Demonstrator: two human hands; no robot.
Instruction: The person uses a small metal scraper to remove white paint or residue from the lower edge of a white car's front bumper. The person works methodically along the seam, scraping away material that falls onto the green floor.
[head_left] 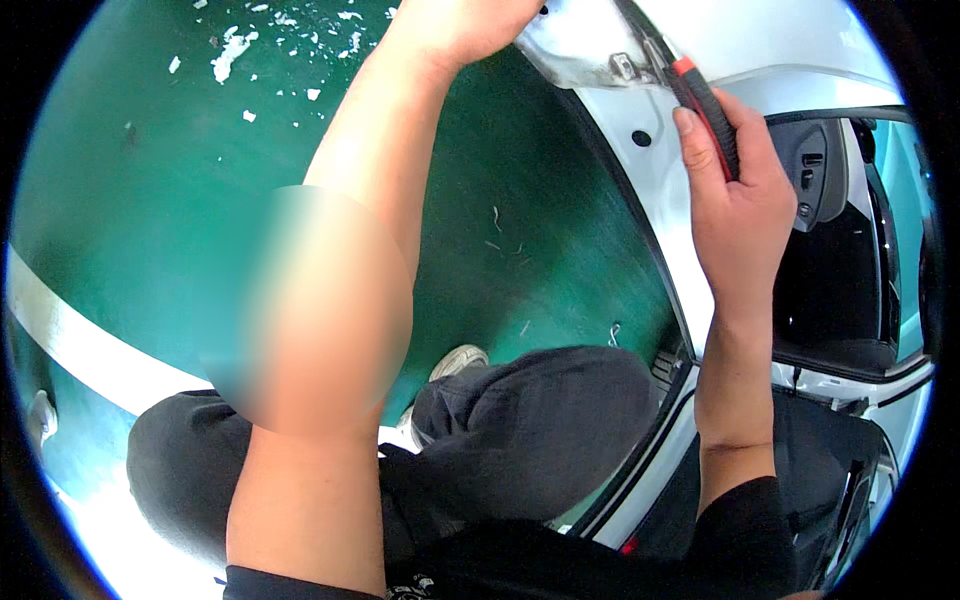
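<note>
My right hand (735,190) is closed around the red-and-black handle of a hand tool (700,100). The tool's metal end reaches up to a small bracket (622,66) on the white car body panel (650,160). My left hand (470,25) is raised at the top of the view and presses against the edge of the same white panel; its fingers are cut off by the picture's rim, so what they grip is hidden. Both forearms come up from the lower edge.
A green floor (150,200) with white paint flecks (232,52) and a white stripe (90,350) lies at the left. My knees in dark trousers (530,420) and one shoe (458,360) are below. The car's dark interior (830,290) opens at the right.
</note>
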